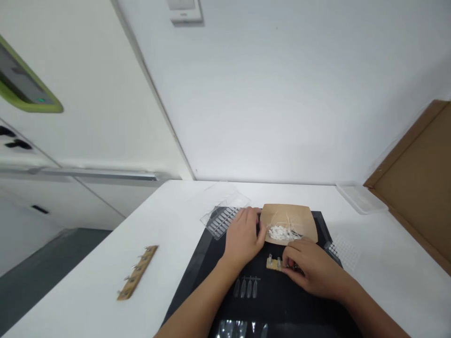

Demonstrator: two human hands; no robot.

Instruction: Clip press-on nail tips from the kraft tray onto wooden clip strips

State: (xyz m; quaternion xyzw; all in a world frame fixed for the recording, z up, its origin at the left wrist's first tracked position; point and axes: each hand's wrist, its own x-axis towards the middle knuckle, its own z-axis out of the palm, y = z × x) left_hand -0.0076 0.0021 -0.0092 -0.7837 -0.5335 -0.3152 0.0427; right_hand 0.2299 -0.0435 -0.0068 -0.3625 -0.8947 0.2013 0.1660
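My left hand [244, 237] lies at the left edge of a brown paper tray [308, 218], thumb and fingers bent with a dark gap between them. Inside the tray is a pile of small white pieces [282, 232] with thin sticks. My right hand [312, 267] is closed at the right end of a short wooden strip with small upright clips [273, 264]. Its fingers cover that end, where something small and dark shows. Clear nail tips on a sprue [248, 287] lie on the black mat [278, 310] nearer to me.
A longer wooden strip with several metal clips [137, 273] lies at left on the white table [169, 253]. Behind my left hand is a sheet of nail-shaped pieces [220, 223]. A gridded sheet [345, 252], a clear shallow lid [362, 199] and a cardboard box [419, 183] stand at right.
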